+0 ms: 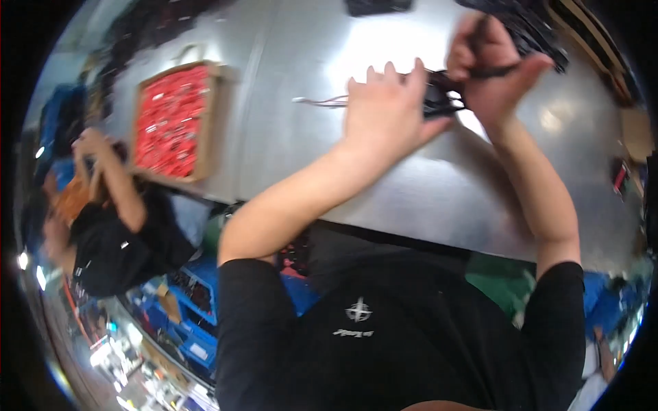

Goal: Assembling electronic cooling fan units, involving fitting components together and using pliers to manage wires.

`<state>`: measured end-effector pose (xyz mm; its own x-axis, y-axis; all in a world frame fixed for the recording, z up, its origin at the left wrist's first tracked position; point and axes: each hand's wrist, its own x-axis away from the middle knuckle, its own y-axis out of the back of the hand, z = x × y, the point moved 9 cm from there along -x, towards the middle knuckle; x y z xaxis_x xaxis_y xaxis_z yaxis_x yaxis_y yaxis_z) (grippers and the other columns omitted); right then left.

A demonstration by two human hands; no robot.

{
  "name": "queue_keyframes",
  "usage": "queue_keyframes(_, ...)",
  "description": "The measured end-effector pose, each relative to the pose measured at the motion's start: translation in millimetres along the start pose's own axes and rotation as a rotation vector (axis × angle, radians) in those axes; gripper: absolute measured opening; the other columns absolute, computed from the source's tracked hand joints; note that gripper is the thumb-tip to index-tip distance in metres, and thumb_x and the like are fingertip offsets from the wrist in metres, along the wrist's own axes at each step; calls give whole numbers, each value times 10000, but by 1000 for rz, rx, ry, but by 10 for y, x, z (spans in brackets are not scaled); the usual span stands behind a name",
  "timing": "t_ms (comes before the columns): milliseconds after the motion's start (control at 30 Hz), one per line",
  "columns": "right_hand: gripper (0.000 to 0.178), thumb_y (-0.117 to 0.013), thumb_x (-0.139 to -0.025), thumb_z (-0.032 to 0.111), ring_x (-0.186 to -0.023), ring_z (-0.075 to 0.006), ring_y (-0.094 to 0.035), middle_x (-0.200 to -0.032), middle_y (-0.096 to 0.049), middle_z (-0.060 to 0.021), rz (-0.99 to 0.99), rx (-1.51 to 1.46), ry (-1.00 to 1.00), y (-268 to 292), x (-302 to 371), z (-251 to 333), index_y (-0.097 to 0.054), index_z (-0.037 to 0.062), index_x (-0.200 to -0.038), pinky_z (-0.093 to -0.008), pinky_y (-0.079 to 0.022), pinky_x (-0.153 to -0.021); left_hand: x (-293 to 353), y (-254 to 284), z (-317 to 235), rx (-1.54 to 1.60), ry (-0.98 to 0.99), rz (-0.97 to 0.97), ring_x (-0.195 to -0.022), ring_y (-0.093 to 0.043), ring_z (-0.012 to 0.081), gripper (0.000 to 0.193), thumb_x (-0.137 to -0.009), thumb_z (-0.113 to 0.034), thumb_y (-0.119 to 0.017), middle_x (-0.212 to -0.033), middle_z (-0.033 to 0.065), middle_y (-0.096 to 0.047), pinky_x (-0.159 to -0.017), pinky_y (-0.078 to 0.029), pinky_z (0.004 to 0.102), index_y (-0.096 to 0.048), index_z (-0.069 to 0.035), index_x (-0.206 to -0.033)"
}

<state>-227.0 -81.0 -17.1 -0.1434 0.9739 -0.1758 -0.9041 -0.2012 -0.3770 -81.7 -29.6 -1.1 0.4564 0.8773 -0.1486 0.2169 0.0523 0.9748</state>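
A dark wire harness (439,99) lies on the metal table, with thin wires (325,103) ending in a small white connector (298,100) at its left. My left hand (387,113) covers the harness's middle, fingers bent over it and thumb along its near side. To the right, my right hand (500,85) is raised slightly, its fingers curled around a black cable (497,70) that crosses the palm; its thumb points out to the right. Blur hides the cable's exact path. Beyond that hand sits a heap of black cables (531,34).
A cardboard box (214,123) of small red parts (171,123) stands at the left of the table (274,157). A black object (377,7) lies at the far edge. Another person (127,226) works at the left, near blue bins (195,329). A cardboard piece (635,127) is at the far right.
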Motion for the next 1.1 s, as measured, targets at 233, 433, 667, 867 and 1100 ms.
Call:
queue_keyframes(233,1121,-244,-859,1006,-734,-152,-349,-880,-406,-39,-93,-479,-19,555,-220,-206,-536,-14,-1220,-302,-337,-678,463,169,196,31,-20,-34,-986,-635,301,827,-743,-485,-875,-1021,111,-645,-816,-476,459,-562,-104,-1407)
queue_keyframes(433,1143,-144,-917,952,-750,-169,-356,-879,-378,-44,20,-695,-256,374,-303,-366,-527,-78,-1230,-299,-340,-666,2539,876,591,280,212,-403,-966,-666,345,882,-578,-378,-948,-1083,121,-683,-855,-494,466,-620,-61,-1333)
queue_keyframes(667,1234,-105,-876,981,-771,-187,-367,-924,-381,-80,149,-567,-306,703,-517,-414,-481,-122,-1282,-311,-361,-715,4646,-632,1615,2083,996,-856,-970,-677,256,828,-1064,-737,-317,-1198,118,-666,-933,-546,482,-482,-80,-1540)
queue_keyframes(867,1266,-87,-876,979,-770,-189,-355,-921,-381,-84,160,-488,-239,644,-515,-375,-470,-148,-1305,-318,-359,-725,5234,-1041,1915,2120,941,-680,-1022,-697,264,866,-1030,-763,-405,-1264,122,-693,-947,-552,494,-488,-80,-1555)
queue_keyframes(1100,1144,-201,-956,907,-781,-167,-382,-920,-408,-62,-260,-368,-310,88,-216,-366,-468,-102,-1426,-308,-360,-719,6238,-1129,2144,251,1538,-297,-1074,-689,329,537,-1043,-423,-649,-1202,186,-726,-976,-530,409,-648,25,-1339)
